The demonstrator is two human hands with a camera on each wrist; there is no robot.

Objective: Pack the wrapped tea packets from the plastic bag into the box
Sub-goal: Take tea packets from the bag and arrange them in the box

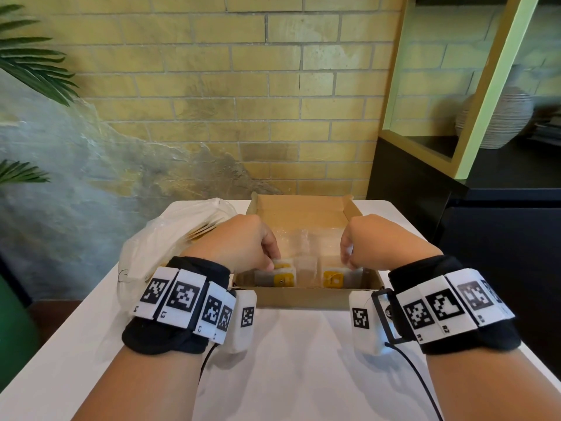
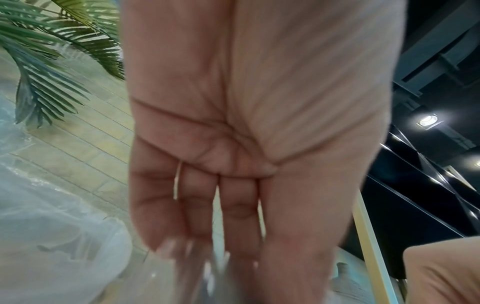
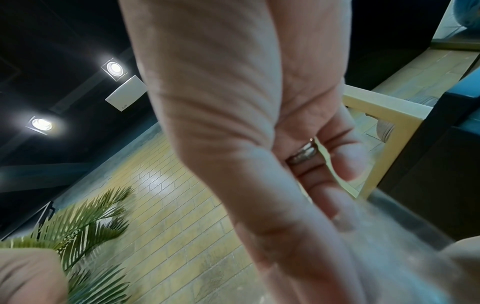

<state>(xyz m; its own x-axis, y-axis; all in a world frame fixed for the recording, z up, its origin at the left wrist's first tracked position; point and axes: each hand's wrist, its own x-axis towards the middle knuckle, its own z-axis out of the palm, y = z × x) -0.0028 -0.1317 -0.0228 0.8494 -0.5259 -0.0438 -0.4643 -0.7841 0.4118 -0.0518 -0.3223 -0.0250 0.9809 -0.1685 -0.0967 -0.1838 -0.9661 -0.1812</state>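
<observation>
An open cardboard box sits at the far middle of the white table. Inside it lies a clear-wrapped tea packet showing tea bags with yellow tags. My left hand pinches the packet's left end, and my right hand pinches its right end, both reaching down into the box. In the left wrist view the fingertips blur against the clear wrap. The right wrist view shows the thumb and fingers of my right hand closed on the wrap. The crumpled plastic bag lies left of the box.
The table has bare white surface in front of the box. Palm leaves hang at the left. A black cabinet with a framed shelf and a ribbed vase stands to the right. A brick wall is behind.
</observation>
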